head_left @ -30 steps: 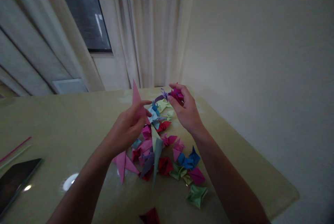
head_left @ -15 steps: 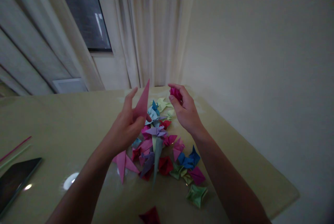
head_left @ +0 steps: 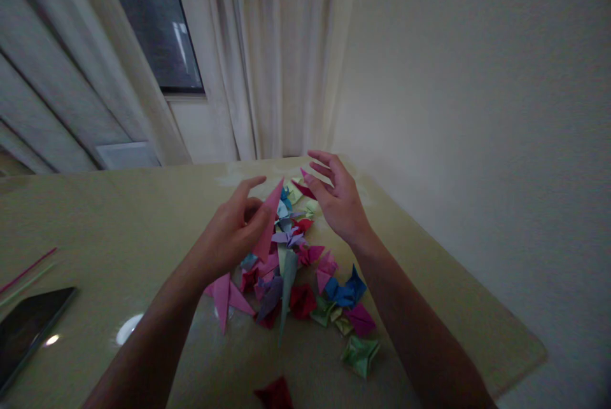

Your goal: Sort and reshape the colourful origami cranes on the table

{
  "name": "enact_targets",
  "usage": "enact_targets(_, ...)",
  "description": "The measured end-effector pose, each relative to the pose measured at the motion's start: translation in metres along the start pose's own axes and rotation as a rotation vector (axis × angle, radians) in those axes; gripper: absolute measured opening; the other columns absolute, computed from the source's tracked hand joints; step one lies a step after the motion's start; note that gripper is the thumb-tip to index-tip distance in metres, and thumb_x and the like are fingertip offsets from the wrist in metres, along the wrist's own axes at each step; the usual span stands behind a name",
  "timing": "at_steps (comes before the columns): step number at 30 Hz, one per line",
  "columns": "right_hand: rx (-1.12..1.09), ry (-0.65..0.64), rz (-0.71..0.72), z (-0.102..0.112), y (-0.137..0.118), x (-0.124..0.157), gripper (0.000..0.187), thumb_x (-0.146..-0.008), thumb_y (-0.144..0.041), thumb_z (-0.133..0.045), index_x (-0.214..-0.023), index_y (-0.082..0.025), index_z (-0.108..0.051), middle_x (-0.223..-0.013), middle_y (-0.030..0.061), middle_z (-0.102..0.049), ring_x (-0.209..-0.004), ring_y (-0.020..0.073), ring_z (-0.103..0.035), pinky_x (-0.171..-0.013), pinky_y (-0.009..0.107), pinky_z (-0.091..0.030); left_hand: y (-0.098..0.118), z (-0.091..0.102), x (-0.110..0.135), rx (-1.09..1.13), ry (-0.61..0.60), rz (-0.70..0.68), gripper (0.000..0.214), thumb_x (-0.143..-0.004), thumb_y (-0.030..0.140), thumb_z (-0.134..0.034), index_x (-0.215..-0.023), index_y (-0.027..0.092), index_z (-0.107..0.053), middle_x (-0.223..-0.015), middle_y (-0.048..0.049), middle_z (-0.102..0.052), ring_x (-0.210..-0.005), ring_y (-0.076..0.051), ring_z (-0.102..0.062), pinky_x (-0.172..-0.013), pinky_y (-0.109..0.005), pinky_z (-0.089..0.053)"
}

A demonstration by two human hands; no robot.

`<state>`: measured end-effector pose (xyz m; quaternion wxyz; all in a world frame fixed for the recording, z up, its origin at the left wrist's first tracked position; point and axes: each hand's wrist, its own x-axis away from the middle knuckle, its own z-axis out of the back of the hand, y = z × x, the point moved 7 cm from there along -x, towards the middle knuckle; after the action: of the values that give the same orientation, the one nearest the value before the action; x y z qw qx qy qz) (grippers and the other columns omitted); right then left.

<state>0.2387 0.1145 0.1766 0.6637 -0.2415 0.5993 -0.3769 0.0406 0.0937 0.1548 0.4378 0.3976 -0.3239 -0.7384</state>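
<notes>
My left hand (head_left: 231, 234) is raised over a pile of coloured folded paper pieces (head_left: 305, 282) on a pale table (head_left: 119, 224). Its thumb and fingers pinch a long pink pointed paper piece (head_left: 268, 221), with the forefinger stretched out. My right hand (head_left: 340, 202) hovers over the far end of the pile with its fingers spread. A small magenta folded piece (head_left: 301, 187) is just off its thumb tip; I cannot tell whether the two touch.
A dark phone (head_left: 28, 326) lies at the table's left edge, with two thin straws (head_left: 26, 272) beyond it. A green folded piece (head_left: 360, 355) and a red one (head_left: 274, 393) lie apart near me. The table's right edge (head_left: 477, 294), a wall and curtains are close by.
My right hand's fingers have opened from their grip on the magenta piece, which now sits lower by the thumb. The pink pointed piece in my left hand has tilted over to the right.
</notes>
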Motion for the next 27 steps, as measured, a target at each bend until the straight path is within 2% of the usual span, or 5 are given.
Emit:
enact_targets(8,0.005,0.008,0.023,0.004,-0.006,-0.002,0.035,-0.099,-0.030,-0.065,-0.134,-0.030,-0.061,-0.146,0.0060,-0.060,-0.136,0.0271,-0.059,-0.103,0.046,-0.060,0.008,0.009,0.001,-0.163,0.068,-0.064,0.045,-0.100,0.038,-0.057,-0.142,0.023,-0.054,-0.117,-0.0086,-0.075,-0.096,-0.022,-0.072,-0.077,-0.035,-0.059)
enact_targets(15,0.147,-0.069,0.181,0.028,-0.085,0.025,0.035,-0.102,-0.035,-0.067,-0.137,-0.031,-0.063,-0.139,0.0061,-0.064,-0.128,0.0268,-0.063,-0.107,0.048,-0.056,0.069,-0.021,0.055,-0.300,-0.281,-0.237,0.044,-0.098,0.045,-0.065,-0.140,0.031,-0.061,-0.131,-0.0056,-0.072,-0.117,-0.026,-0.069,-0.100,-0.043,-0.057)
enact_targets(20,0.426,-0.437,0.102,0.041,-0.081,0.108,0.069,-0.088,-0.044,-0.084,-0.150,-0.036,-0.056,-0.159,0.0085,-0.049,-0.148,0.0327,-0.047,-0.123,0.053,-0.041,0.013,-0.085,0.136,-0.549,-0.469,-0.335,0.098,-0.072,0.051,-0.088,-0.158,0.038,-0.044,-0.166,-0.0078,-0.045,-0.148,-0.041,-0.045,-0.118,-0.063,-0.041)
enact_targets(23,0.565,-0.685,-0.107,0.051,-0.031,0.167,0.105,-0.071,-0.052,-0.095,-0.161,-0.038,-0.043,-0.173,0.0104,-0.026,-0.158,0.0400,-0.029,-0.126,0.058,-0.033,-0.036,-0.102,0.161,-0.685,-0.357,-0.389,0.111,-0.071,0.056,-0.088,-0.165,0.038,-0.031,-0.173,-0.0097,-0.031,-0.154,-0.045,-0.034,-0.122,-0.069,-0.031)
enact_targets(27,0.681,-0.706,-0.263,0.056,0.032,0.197,0.120,-0.064,-0.053,-0.098,-0.165,-0.038,-0.035,-0.177,0.0130,-0.010,-0.161,0.0444,-0.017,-0.126,0.062,-0.027,-0.065,-0.090,0.150,-0.827,-0.061,-0.390,0.093,-0.087,0.047,-0.076,-0.167,0.034,-0.029,-0.174,-0.0116,-0.030,-0.158,-0.042,-0.026,-0.126,-0.066,-0.022)
